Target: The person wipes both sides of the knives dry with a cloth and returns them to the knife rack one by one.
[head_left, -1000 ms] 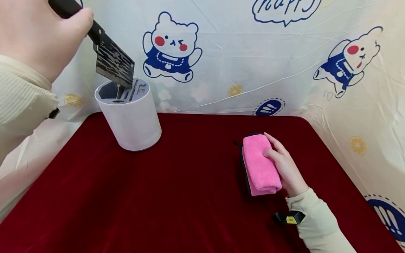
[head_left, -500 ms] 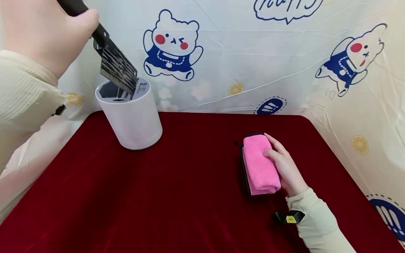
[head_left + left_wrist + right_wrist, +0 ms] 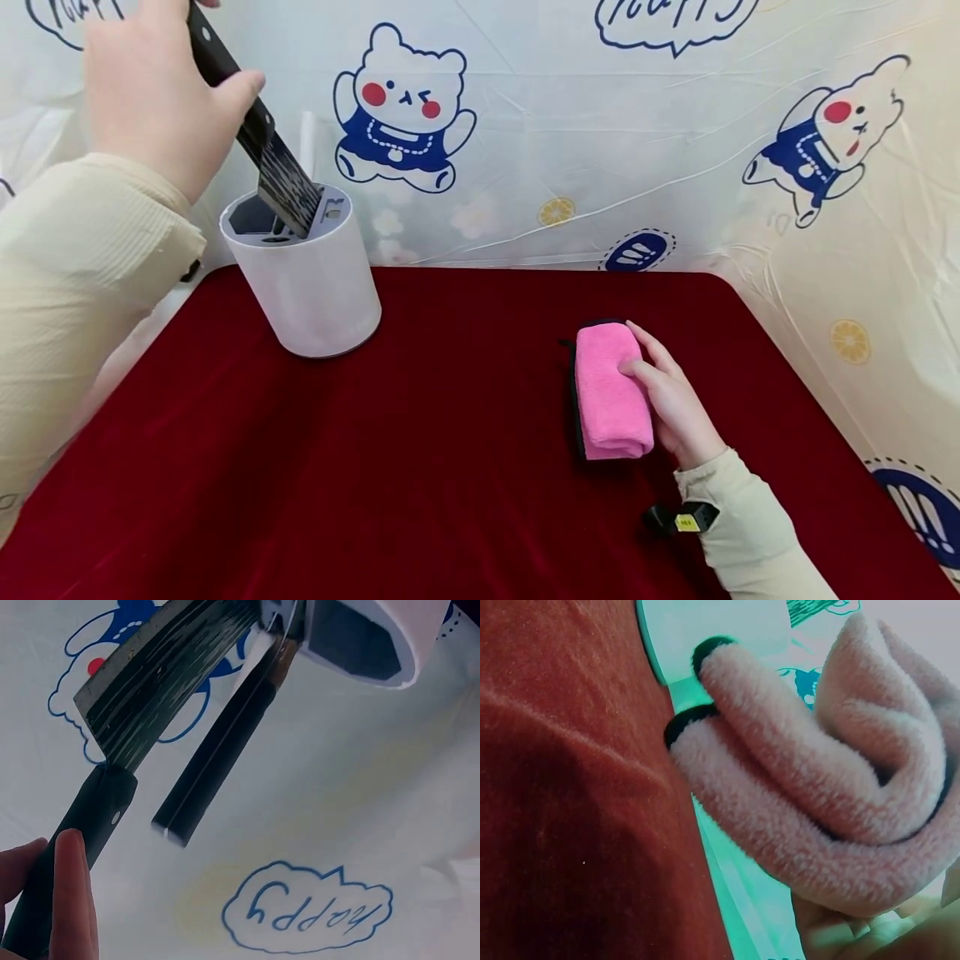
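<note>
At upper left in the head view, my left hand (image 3: 161,100) grips a cleaver (image 3: 291,187) by its black handle. The blade slants down, its lower end at the slots in the top of a white round knife block (image 3: 307,292). In the left wrist view, a second black-handled knife (image 3: 217,761) stands in the block beside the cleaver's blade. My right hand (image 3: 675,400) holds a folded pink towel (image 3: 611,392) with black edging, thumb on top and the other fingers mostly hidden behind it. The right wrist view shows the towel's rolled layers up close.
A dark red cloth (image 3: 450,500) covers the table. The knife block stands near its back left edge, close to a patterned curtain (image 3: 525,125) that hangs behind and along the sides. A white upright piece (image 3: 307,142) shows just behind the block.
My left hand has moved right and the cleaver's blade is lower, deeper at the block's slots. My right hand and the towel have barely shifted.
</note>
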